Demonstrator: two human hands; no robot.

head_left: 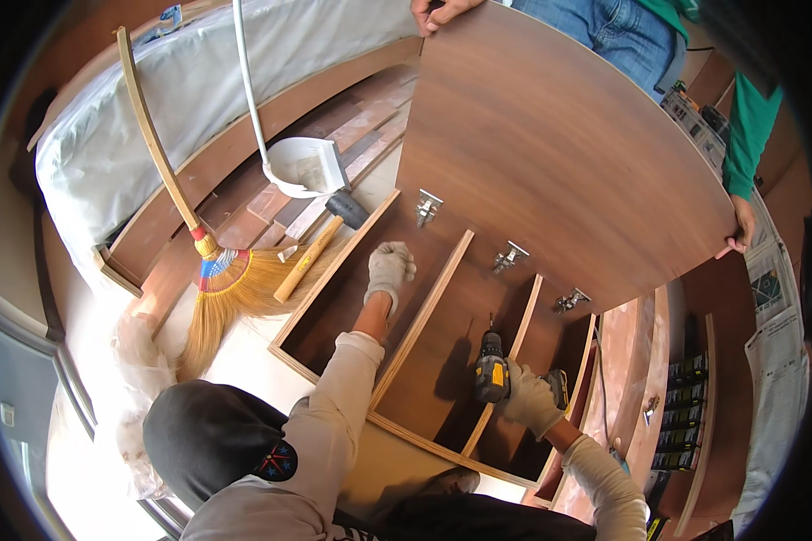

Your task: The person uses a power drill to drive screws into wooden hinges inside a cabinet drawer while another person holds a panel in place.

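Note:
My right hand [530,402], in a pale knit glove, grips the handle of a black-and-yellow cordless drill [492,368] over an open wooden cabinet [424,352] with dividers. The drill's bit points away from me, toward the hinges, and touches nothing. A brown door panel [559,162] stands at the cabinet's far edge with metal hinges [510,257] along its lower side. A hooded person [216,433] crouches at lower left; the gloved fist [391,269] over the left compartment joins that person's shoulder. My left hand does not show.
Another person in green sleeves [751,126] holds the panel's far corner and right corner. At left lie a straw broom [230,279], a white dustpan [307,169] and a rubber mallet [345,209]. Behind them is a plastic-wrapped mattress [108,167]. Wooden boards [627,352] lie right.

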